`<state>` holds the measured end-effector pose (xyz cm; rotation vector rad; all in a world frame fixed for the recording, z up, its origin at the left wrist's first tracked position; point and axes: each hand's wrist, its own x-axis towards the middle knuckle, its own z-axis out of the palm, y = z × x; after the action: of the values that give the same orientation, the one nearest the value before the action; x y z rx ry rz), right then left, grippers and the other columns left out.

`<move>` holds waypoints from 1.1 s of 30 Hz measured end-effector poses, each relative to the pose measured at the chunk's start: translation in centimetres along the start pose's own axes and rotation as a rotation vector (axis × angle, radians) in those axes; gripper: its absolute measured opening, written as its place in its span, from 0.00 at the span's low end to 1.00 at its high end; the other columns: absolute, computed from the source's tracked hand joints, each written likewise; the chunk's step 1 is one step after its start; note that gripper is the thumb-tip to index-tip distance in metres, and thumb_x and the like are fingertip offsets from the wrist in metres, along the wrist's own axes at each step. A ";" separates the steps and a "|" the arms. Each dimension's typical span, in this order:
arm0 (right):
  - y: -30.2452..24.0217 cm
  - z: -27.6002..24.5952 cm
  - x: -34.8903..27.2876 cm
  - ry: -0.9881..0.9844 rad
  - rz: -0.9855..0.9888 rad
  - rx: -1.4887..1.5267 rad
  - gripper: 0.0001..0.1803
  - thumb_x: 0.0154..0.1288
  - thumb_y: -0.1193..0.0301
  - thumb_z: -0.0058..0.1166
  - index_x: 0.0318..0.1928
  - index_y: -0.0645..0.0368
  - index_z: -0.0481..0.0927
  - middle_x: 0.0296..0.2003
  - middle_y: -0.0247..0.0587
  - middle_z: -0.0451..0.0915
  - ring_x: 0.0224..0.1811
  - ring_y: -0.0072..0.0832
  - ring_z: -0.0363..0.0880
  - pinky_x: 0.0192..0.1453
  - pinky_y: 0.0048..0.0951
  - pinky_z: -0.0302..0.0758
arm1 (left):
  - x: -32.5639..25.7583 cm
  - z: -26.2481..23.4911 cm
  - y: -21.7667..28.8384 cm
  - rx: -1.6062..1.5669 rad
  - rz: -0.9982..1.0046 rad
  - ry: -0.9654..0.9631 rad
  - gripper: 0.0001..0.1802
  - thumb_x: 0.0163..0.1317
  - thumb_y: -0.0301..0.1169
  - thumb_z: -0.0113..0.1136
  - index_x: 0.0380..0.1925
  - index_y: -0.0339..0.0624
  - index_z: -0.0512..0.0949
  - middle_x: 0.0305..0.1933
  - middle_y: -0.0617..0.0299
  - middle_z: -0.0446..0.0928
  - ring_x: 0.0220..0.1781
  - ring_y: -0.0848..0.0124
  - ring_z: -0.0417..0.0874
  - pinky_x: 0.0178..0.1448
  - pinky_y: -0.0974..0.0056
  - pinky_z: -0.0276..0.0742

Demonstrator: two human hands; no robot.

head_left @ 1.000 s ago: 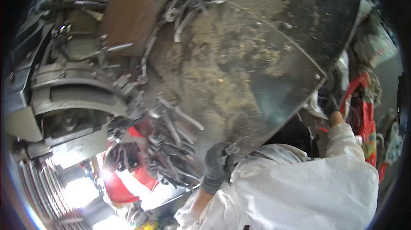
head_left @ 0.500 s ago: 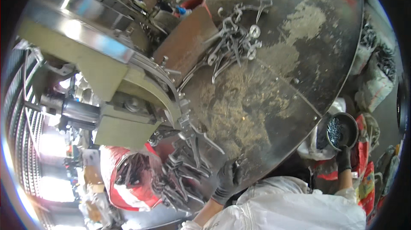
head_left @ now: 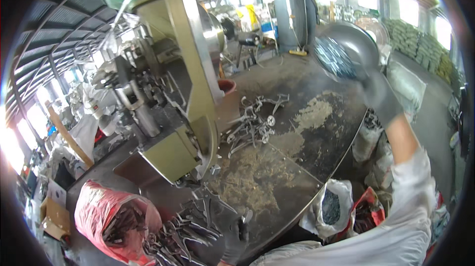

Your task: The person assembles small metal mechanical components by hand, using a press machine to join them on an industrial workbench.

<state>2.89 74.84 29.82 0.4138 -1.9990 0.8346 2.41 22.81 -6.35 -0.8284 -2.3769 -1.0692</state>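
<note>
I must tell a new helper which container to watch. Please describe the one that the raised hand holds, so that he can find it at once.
Start at the big round metal table strewn with bent metal parts. Above its far right edge, the gloved right hand lifts a round metal bowl filled with small dark pieces. Unlike the white bag of similar pieces below the table edge, it is rigid, shiny and held in the air.

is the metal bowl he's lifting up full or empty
Not empty. The metal bowl, raised in the gloved right hand, is tilted toward the camera and shows a heap of small dark metal pieces inside. How deep they lie, cannot tell.
</note>
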 end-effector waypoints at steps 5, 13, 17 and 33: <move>0.6 -2.0 26.6 0.068 -0.321 -0.780 0.20 0.72 0.73 0.60 0.61 0.66 0.79 0.48 0.54 0.87 0.45 0.38 0.89 0.45 0.37 0.84 | 0.7 1.2 1.7 -0.117 -0.047 0.000 0.14 0.72 0.35 0.62 0.50 0.38 0.78 0.38 0.45 0.82 0.39 0.44 0.85 0.42 0.46 0.78; -15.0 15.5 47.1 0.061 -0.350 -0.397 0.12 0.67 0.67 0.61 0.40 0.65 0.86 0.35 0.56 0.88 0.35 0.41 0.89 0.37 0.39 0.82 | -2.9 0.0 -1.3 -0.028 -0.294 -0.026 0.14 0.73 0.38 0.61 0.49 0.40 0.79 0.34 0.46 0.83 0.39 0.42 0.85 0.42 0.44 0.77; -16.8 16.2 54.1 -0.063 0.272 0.256 0.13 0.73 0.67 0.50 0.44 0.63 0.83 0.33 0.57 0.83 0.30 0.46 0.83 0.26 0.47 0.76 | -0.1 -0.6 1.4 -0.015 0.109 0.213 0.14 0.72 0.36 0.62 0.52 0.41 0.81 0.41 0.45 0.83 0.45 0.45 0.84 0.50 0.45 0.78; -23.4 23.6 53.6 0.016 -0.705 -1.259 0.10 0.68 0.78 0.56 0.45 0.62 0.89 0.40 0.46 0.90 0.42 0.44 0.90 0.52 0.36 0.84 | -1.1 0.4 -1.3 -0.091 -0.068 0.224 0.17 0.71 0.33 0.61 0.56 0.38 0.79 0.47 0.41 0.82 0.49 0.43 0.84 0.54 0.47 0.78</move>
<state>-26.99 43.50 75.67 0.2941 -1.7625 -0.8448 2.28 22.01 -7.87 -0.6251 -2.1969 -1.2366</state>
